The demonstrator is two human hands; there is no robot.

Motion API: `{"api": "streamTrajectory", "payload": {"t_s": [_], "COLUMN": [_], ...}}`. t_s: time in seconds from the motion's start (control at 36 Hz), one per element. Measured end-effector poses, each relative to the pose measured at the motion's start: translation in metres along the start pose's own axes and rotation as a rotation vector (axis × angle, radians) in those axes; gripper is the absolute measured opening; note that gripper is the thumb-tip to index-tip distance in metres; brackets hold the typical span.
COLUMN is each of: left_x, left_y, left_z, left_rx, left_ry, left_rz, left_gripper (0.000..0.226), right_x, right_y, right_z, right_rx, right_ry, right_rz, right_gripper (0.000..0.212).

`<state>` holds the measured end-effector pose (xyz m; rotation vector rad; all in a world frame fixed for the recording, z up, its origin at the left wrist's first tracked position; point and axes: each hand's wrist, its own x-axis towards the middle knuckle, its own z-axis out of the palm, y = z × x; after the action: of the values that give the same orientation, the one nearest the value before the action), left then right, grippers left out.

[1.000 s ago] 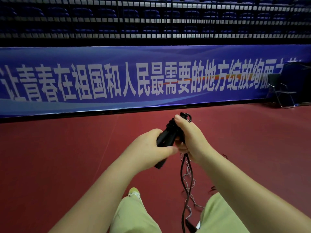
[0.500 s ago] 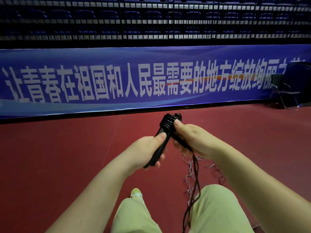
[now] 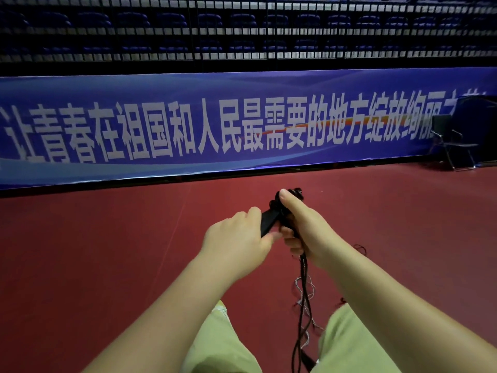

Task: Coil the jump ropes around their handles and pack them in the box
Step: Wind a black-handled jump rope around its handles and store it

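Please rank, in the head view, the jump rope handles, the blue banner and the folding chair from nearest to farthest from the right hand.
1. Jump rope handles: gripped by the right hand itself.
2. Blue banner: straight ahead, across the red floor.
3. Folding chair: far right, by the banner's end.

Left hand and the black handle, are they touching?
Touching. The head view shows the left hand gripping the lower end of the black handle, its fingers curled round it with no gap.

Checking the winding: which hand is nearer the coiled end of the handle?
Right hand: its thumb presses the coils. Left hand grips the handle lower down.
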<state>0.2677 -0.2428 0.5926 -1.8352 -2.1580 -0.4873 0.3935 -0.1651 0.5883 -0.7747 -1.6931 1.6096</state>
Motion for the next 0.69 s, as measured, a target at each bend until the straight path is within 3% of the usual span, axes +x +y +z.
{"api": "streamTrajectory", "payload": {"t_s": [0.08,0.19,0.28,0.33,0.39,0.44,0.5,0.69], "left_x": [-0.003,-0.007,-0.014,-0.018,-0.019,-0.018,-0.016,-0.012], "left_y": [-0.003,-0.017,-0.024,-0.022,-0.020,-0.019,-0.021,-0.017], "left_z": [-0.007,-0.012,-0.002,0.004,0.004,0.002,-0.002,-0.001], "left_rx": [-0.329,-1.052,-1.565,-1.700,-1.764,-1.794,-1.741,-1.264], "left_ry": [-0.213,-0.589,-0.996,-1.104,-1.095,-0.989,-0.854,-0.465], "left_rz": [-0.018,-0.025,0.049,0.083,0.044,-0.070,-0.175,-0.268], "left_gripper": [0.038,0.039,0.065,0.076,0.074,0.071,0.069,0.069], "right_x": [0.001,0.003,0.004,0.005,0.006,0.005,0.006,0.003], "right_y": [0.001,0.005,0.004,0.000,-0.003,-0.006,-0.007,-0.004], "right_z": [-0.002,-0.001,0.001,0.004,0.004,0.002,-0.002,-0.007], "right_rx": [0.027,0.177,0.207,0.203,0.183,0.117,0.033,-0.371], "right_ry": [-0.008,-0.067,-0.142,-0.194,-0.243,-0.301,-0.307,-0.004], "right_rz": [-0.047,-0.145,-0.244,-0.276,-0.277,-0.262,-0.239,-0.288], "right_gripper": [0.054,0.052,0.057,0.055,0.062,0.075,0.069,0.064]}}
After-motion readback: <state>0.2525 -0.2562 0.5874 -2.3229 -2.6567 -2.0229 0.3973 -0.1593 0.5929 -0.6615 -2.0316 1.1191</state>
